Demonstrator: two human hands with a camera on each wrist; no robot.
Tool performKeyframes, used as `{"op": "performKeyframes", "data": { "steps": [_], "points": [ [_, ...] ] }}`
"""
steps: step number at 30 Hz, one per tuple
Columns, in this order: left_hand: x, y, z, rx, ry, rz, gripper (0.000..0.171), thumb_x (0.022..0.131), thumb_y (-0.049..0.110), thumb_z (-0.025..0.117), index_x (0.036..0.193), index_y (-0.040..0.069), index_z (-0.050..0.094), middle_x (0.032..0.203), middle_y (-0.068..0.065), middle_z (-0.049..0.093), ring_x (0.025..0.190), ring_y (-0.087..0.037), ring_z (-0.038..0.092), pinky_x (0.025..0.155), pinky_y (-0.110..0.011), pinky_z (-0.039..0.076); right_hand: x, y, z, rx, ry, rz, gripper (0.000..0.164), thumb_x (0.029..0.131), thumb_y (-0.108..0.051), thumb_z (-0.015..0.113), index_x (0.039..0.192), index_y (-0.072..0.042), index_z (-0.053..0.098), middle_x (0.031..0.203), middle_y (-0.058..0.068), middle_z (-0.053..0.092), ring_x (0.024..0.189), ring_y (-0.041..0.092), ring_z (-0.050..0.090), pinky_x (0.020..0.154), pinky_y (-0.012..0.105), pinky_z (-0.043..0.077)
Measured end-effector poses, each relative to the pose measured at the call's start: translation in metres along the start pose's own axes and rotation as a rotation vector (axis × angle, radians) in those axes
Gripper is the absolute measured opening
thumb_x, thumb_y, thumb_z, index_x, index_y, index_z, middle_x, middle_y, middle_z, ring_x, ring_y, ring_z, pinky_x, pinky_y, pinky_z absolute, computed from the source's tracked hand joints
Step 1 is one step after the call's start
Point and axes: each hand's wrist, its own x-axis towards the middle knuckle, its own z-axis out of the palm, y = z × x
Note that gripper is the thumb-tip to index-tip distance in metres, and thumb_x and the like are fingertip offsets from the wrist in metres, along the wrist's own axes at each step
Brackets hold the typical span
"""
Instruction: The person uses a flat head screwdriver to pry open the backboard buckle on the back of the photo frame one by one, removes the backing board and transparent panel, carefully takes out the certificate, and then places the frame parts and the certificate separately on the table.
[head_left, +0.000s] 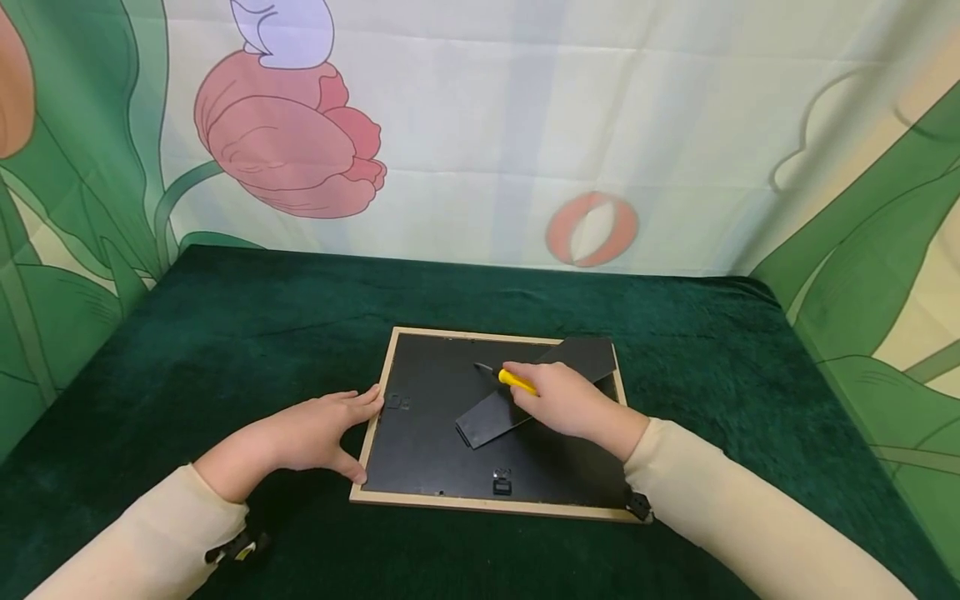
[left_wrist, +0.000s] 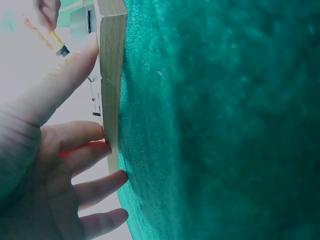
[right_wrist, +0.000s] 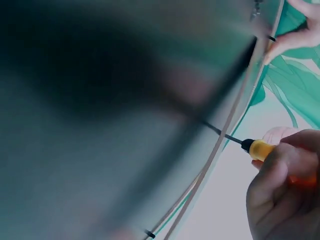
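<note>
A picture frame point(head_left: 427, 375) lies face down, its black backing up and a pale wooden rim around it. Its black easel leg point(head_left: 491, 419) runs diagonally across the back. My left hand point(head_left: 315, 433) touches the frame's left edge, thumb near the lower corner and fingers spread higher up; the left wrist view shows the fingertips against the wooden side point(left_wrist: 112, 60). In my right hand point(head_left: 566, 400) I grip a screwdriver point(head_left: 517, 382) by its yellow handle, above the backing. Its thin dark shaft points up and left. In the right wrist view the screwdriver point(right_wrist: 260, 149) shows between thumb and fingers.
Dark green velvet cloth point(head_left: 262, 333) covers the table under the frame. Small black hangers point(head_left: 502, 482) sit on the backing near its bottom and left edges. A printed curtain point(head_left: 465, 125) with flowers hangs behind and at both sides.
</note>
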Motion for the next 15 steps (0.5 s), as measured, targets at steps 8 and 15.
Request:
{"op": "performKeyframes", "data": {
  "steps": [8,15],
  "points": [
    [0.0,-0.002,0.0,0.0,-0.001,-0.005,0.101,0.063,0.044,0.083,0.144,0.006,0.035,0.149,-0.013,0.029,0.133,-0.041,0.029,0.098,-0.056,0.035,0.011,-0.016,0.011,-0.433,0.08,-0.051,0.041,0.094,-0.022,0.052,0.132,-0.008,0.051,0.05,-0.003,0.044,0.04,0.012,0.04,0.038,0.022,0.029],
    [0.0,0.0,-0.001,-0.005,-0.01,-0.002,0.1,0.064,0.043,0.082,0.144,0.006,0.034,0.149,-0.013,0.028,0.133,-0.041,0.027,0.099,-0.057,0.033,0.016,-0.025,0.017,-0.542,0.106,-0.036,0.042,0.095,-0.022,0.053,0.132,-0.005,0.051,0.046,-0.001,0.042,0.036,0.011,0.041,0.036,0.022,0.031]
  ]
}}
